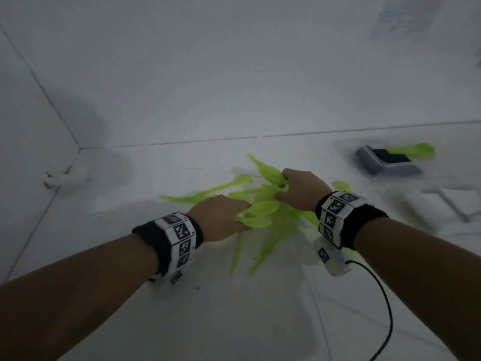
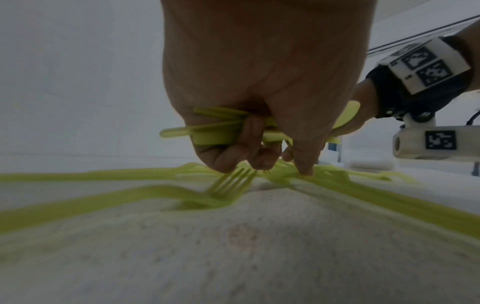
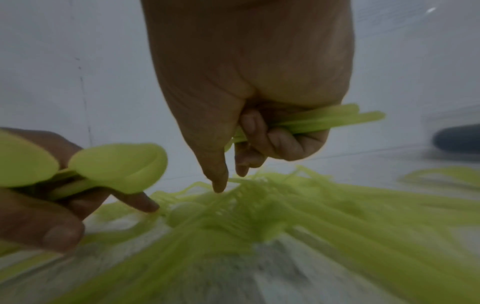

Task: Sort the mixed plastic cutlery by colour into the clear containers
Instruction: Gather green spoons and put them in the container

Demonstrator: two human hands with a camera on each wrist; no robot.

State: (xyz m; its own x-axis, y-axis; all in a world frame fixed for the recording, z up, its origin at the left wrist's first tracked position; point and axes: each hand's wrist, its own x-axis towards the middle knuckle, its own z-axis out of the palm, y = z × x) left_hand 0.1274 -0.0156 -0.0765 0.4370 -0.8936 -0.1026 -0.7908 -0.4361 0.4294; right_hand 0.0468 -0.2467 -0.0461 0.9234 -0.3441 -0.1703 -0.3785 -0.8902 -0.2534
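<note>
Head view: left hand (image 1: pixel 221 217) grips green spoons (image 1: pixel 256 214), right hand (image 1: pixel 302 190) grips green cutlery (image 1: pixel 270 171); below both grips lies the loose pile (image 1: pixel 276 230). Gathering step; next, find a container.

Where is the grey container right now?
In the head view, the grey container sits far right on the white surface, beyond the right hand, with one green utensil sticking out of it.

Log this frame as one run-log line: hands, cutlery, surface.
left hand: grips green spoons | right hand: grips green cutlery handles | green cutlery pile: loose on white surface | containers: cannot tell
</note>
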